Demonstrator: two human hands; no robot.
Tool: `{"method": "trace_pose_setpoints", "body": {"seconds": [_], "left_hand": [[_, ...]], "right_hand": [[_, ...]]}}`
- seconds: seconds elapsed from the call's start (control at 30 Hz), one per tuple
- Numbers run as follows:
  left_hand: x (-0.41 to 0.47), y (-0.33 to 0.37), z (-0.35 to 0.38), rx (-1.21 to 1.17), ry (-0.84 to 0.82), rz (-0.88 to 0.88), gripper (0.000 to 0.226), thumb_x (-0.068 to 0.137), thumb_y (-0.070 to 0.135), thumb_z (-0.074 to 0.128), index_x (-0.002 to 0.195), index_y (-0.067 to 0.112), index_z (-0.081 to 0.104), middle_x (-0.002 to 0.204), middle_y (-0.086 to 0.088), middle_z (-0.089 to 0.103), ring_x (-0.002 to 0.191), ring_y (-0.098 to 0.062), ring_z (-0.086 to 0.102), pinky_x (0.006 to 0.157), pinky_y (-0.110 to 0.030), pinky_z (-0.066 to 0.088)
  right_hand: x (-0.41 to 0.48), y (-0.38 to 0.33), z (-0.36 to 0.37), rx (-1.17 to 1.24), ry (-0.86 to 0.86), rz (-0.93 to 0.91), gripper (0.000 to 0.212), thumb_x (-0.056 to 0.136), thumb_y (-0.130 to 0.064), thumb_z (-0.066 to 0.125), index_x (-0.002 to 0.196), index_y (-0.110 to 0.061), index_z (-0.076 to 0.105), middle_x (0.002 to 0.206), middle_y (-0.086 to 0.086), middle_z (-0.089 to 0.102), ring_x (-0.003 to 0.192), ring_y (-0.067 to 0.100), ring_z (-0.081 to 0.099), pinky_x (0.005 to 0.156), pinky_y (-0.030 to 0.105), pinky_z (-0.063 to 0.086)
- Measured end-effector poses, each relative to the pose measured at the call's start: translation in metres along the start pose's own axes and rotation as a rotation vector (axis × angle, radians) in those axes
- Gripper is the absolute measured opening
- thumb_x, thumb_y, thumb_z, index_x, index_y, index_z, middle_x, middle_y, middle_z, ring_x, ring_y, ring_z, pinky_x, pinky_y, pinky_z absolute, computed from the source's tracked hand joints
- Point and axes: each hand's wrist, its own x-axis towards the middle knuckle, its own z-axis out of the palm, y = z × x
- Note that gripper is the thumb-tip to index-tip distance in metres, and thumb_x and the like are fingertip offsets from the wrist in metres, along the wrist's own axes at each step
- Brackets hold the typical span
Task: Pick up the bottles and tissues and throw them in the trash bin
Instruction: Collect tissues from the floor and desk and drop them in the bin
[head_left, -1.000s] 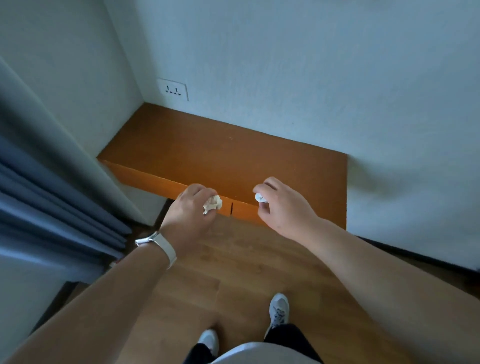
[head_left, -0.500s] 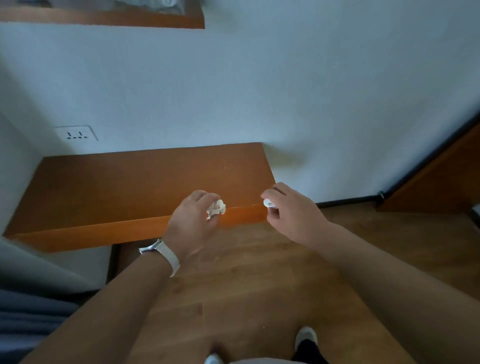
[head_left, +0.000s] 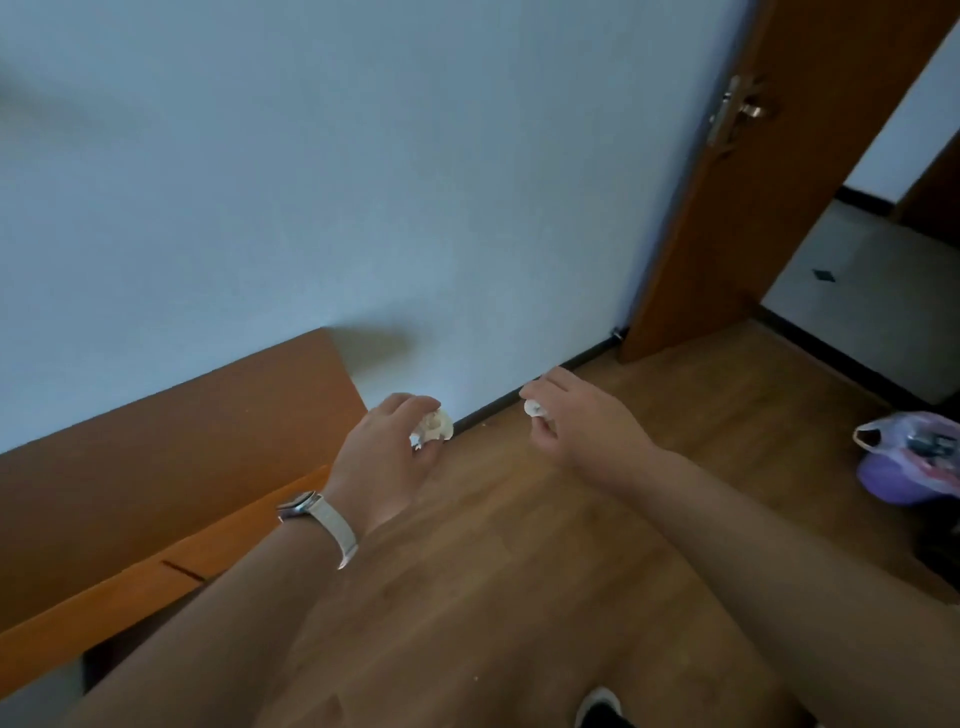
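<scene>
Head view, looking down along both bare forearms over a wood-plank floor. Left grip: fingers curled round a crumpled white tissue, clenched on it, part of the paper sticking out past the fingertips. It is held in the air just off the right end of the low orange-brown worktop, which runs along the wall. Pale-strapped watch on the left wrist. Right grip: thumb and fingers pinching a smaller white wad, mostly hidden by the fingers; looks like tissue, too small to be sure. The two grips hang at about the same height, near each other but apart, in front of the dark skirting board. Trash bin: lilac, lined with a plastic bag, standing on the floor at the far right edge, well apart from both grips; dark contents, blurred. Brown door stands open at upper right, metal handle showing. Toe of a shoe at the bottom edge.
</scene>
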Motion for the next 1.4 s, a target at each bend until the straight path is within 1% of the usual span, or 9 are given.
{"method": "trace_pose_setpoints", "body": {"seconds": [0.17, 0.27, 0.43, 0.63, 0.83, 0.9, 1.03, 1.23, 1.4], "left_hand": [[0.058, 0.086, 0.058, -0.035, -0.048, 0.1, 0.031, 0.085, 0.02, 0.067, 0.115, 0.025, 0.062, 0.111, 0.01, 0.059, 0.096, -0.016, 0.058, 0.078, -0.027, 0.042], [0.085, 0.139, 0.095, -0.069, -0.084, 0.157, 0.028, 0.085, 0.022, 0.065, 0.11, 0.031, 0.062, 0.107, 0.016, 0.057, 0.093, -0.013, 0.058, 0.078, -0.028, 0.047], [0.12, 0.225, 0.148, -0.127, -0.189, 0.307, 0.031, 0.081, 0.043, 0.049, 0.107, 0.033, 0.062, 0.108, 0.013, 0.06, 0.093, -0.012, 0.059, 0.082, -0.035, 0.051], [0.157, 0.297, 0.193, -0.119, -0.271, 0.443, 0.026, 0.086, 0.029, 0.06, 0.11, 0.024, 0.066, 0.111, 0.007, 0.061, 0.095, -0.012, 0.058, 0.084, -0.032, 0.051], [0.197, 0.325, 0.234, -0.133, -0.331, 0.539, 0.025, 0.088, 0.027, 0.066, 0.113, 0.02, 0.066, 0.111, 0.003, 0.062, 0.093, -0.013, 0.059, 0.085, -0.027, 0.049], [0.213, 0.328, 0.251, -0.15, -0.355, 0.536, 0.028, 0.089, 0.029, 0.067, 0.115, 0.023, 0.064, 0.112, 0.007, 0.061, 0.096, -0.012, 0.059, 0.087, -0.026, 0.05], [0.257, 0.335, 0.286, -0.169, -0.401, 0.551, 0.028, 0.089, 0.031, 0.064, 0.117, 0.028, 0.062, 0.112, 0.016, 0.056, 0.098, -0.007, 0.055, 0.083, -0.015, 0.041], [0.355, 0.345, 0.323, -0.246, -0.463, 0.588, 0.031, 0.089, 0.025, 0.065, 0.12, 0.026, 0.061, 0.117, 0.011, 0.058, 0.098, -0.006, 0.056, 0.082, -0.017, 0.043], [0.44, 0.353, 0.343, -0.269, -0.491, 0.657, 0.033, 0.091, 0.026, 0.064, 0.123, 0.027, 0.058, 0.118, 0.014, 0.055, 0.099, -0.003, 0.053, 0.081, -0.012, 0.039]], "right_hand": [[-0.034, 0.099, -0.045, -0.011, 0.066, 0.128, 0.029, 0.087, -0.018, 0.062, 0.116, -0.019, 0.061, 0.113, -0.002, 0.058, 0.085, 0.017, 0.06, 0.07, 0.032, 0.057], [-0.061, 0.154, -0.072, -0.02, 0.088, 0.198, 0.028, 0.088, -0.018, 0.06, 0.117, -0.019, 0.06, 0.114, -0.002, 0.056, 0.084, 0.015, 0.059, 0.069, 0.032, 0.056], [-0.108, 0.233, -0.112, -0.05, 0.131, 0.338, 0.03, 0.088, -0.019, 0.058, 0.117, -0.018, 0.06, 0.115, -0.003, 0.054, 0.082, 0.015, 0.059, 0.065, 0.033, 0.054], [-0.153, 0.294, -0.14, -0.06, 0.201, 0.505, 0.028, 0.085, -0.018, 0.059, 0.112, -0.018, 0.06, 0.109, -0.002, 0.053, 0.08, 0.02, 0.059, 0.062, 0.037, 0.053], [-0.165, 0.33, -0.146, -0.041, 0.232, 0.652, 0.025, 0.084, -0.018, 0.057, 0.109, -0.021, 0.059, 0.107, -0.007, 0.052, 0.08, 0.018, 0.057, 0.065, 0.04, 0.053], [-0.162, 0.344, -0.146, -0.055, 0.207, 0.702, 0.023, 0.086, -0.019, 0.056, 0.109, -0.022, 0.058, 0.108, -0.007, 0.051, 0.081, 0.018, 0.057, 0.067, 0.04, 0.052], [-0.146, 0.378, -0.146, -0.09, 0.196, 0.764, 0.023, 0.086, -0.019, 0.057, 0.109, -0.022, 0.058, 0.108, -0.008, 0.052, 0.083, 0.015, 0.058, 0.069, 0.037, 0.053], [-0.083, 0.435, -0.158, -0.156, 0.157, 0.873, 0.026, 0.089, -0.021, 0.058, 0.115, -0.023, 0.057, 0.115, -0.006, 0.054, 0.089, 0.016, 0.061, 0.074, 0.035, 0.056], [-0.024, 0.476, -0.174, -0.218, 0.186, 0.898, 0.028, 0.09, -0.022, 0.058, 0.117, -0.023, 0.059, 0.117, -0.006, 0.056, 0.092, 0.014, 0.059, 0.073, 0.032, 0.055]]}}
